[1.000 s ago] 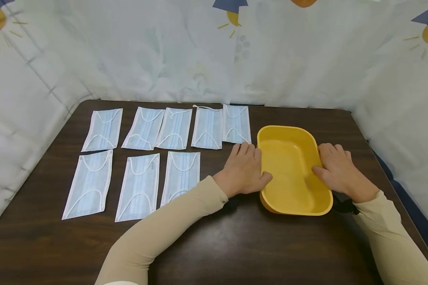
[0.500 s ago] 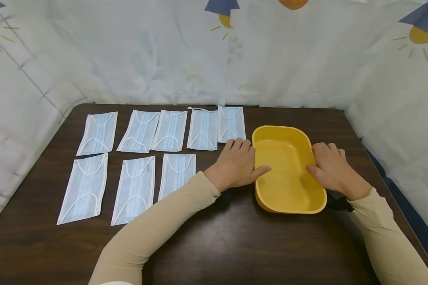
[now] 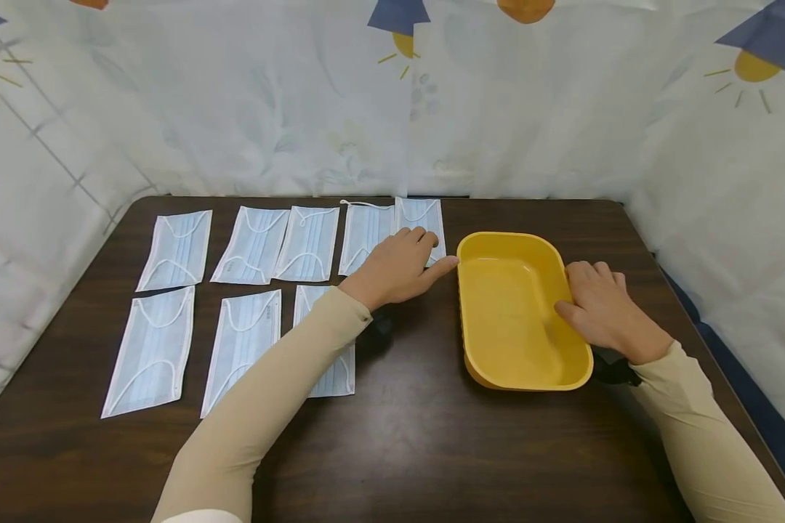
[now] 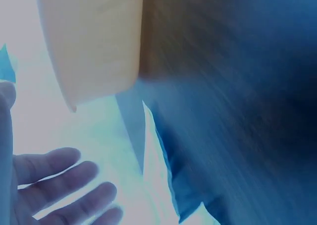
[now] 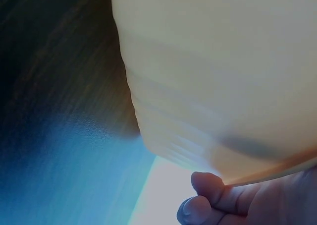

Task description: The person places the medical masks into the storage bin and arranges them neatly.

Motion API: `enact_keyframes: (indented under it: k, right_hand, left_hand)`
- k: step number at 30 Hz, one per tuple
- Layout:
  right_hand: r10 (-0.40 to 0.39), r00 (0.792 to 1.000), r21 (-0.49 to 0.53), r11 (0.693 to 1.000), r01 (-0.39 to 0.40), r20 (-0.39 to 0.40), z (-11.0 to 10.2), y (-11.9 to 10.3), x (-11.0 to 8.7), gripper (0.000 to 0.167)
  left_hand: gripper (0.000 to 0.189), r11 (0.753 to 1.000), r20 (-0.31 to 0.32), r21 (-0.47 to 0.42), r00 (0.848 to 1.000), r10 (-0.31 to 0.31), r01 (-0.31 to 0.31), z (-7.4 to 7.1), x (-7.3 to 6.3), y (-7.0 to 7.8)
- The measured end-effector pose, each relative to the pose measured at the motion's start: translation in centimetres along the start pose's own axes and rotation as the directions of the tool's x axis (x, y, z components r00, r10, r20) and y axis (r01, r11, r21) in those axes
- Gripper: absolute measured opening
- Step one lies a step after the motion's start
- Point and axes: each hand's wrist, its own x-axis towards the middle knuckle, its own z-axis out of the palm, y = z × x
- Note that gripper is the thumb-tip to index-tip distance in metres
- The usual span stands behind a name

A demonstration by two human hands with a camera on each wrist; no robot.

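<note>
Basin (image 3: 520, 319), yellow and upright, sits on the right part of the dark table (image 3: 405, 450); the right hand (image 3: 598, 309) grips its right rim, thumb inside, fingers outside — probably to steady it. The left hand (image 3: 395, 265), empty and with fingers loosely extended, has its thumb tip at the opposite rim — whether touching, I cannot tell. Leftward, flat masks (image 3: 307, 243) form two rows, perhaps to keep each distinct.

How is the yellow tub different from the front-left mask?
The yellow tub is deep and hollow; the front-left mask is flat. The tub is yellow all over; the mask is pale blue and white. The mask has two loops; the tub shows none. Both sit on the dark table.
</note>
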Motion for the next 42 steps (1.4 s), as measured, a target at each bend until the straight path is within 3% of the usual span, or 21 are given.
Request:
enact_keyframes:
  k: [4, 10, 14, 17, 22, 25, 31, 36, 42]
  right_hand:
    - [0.003, 1.0, 0.004, 1.0, -0.003, -0.008, 0.2, -0.1, 0.0, 0.032]
    - [0.012, 1.0, 0.002, 1.0, -0.012, -0.011, 0.3, -0.3, 0.0, 0.032]
    - [0.017, 1.0, 0.003, 1.0, -0.017, -0.018, 0.3, -0.6, 0.0, 0.034]
    - [0.017, 1.0, 0.004, 1.0, -0.017, -0.025, 0.3, -0.8, -0.1, 0.034]
    - [0.015, 0.999, 0.01, 1.0, -0.014, -0.03, 0.5, -1.1, -0.2, 0.032]
    - [0.016, 0.999, 0.01, 1.0, -0.016, -0.036, 0.5, -1.4, -0.2, 0.031]
    - [0.019, 0.999, 0.002, 1.0, -0.019, -0.044, 0.4, -1.8, -0.1, 0.029]
    - [0.017, 0.999, 0.008, 1.0, -0.016, -0.045, 0.5, -2.1, -0.1, 0.029]
    - [0.019, 0.999, 0.0, 1.0, -0.019, -0.037, 0.5, -2.3, -0.3, 0.028]
  left_hand:
    - [0.064, 0.981, -0.019, -0.191, 0.999, -0.045, 0.04, 0.0, 0.5, -1.0]
    - [0.056, 0.906, -0.096, -0.417, 0.987, -0.129, 0.078, -0.4, 1.3, -2.6]
    - [0.057, 0.853, -0.091, -0.506, 0.976, -0.2, 0.127, -0.7, 1.6, -3.8]
    - [0.059, 0.789, -0.05, -0.585, 0.963, -0.266, 0.188, -0.9, 1.7, -4.6]
    - [0.059, 0.644, 0.026, -0.71, 0.925, -0.38, 0.285, -1.3, 2.0, -5.8]
    - [0.058, 0.601, 0.048, -0.733, 0.906, -0.42, 0.318, -1.5, 2.2, -6.4]
    - [0.06, 0.598, 0.075, -0.714, 0.889, -0.452, 0.364, -1.9, 2.4, -7.6]
    - [0.061, 0.595, 0.102, -0.683, 0.862, -0.497, 0.423, -2.1, 2.2, -8.5]
    - [0.059, 0.63, 0.103, -0.626, 0.849, -0.518, 0.46, -1.9, 2.1, -9.2]
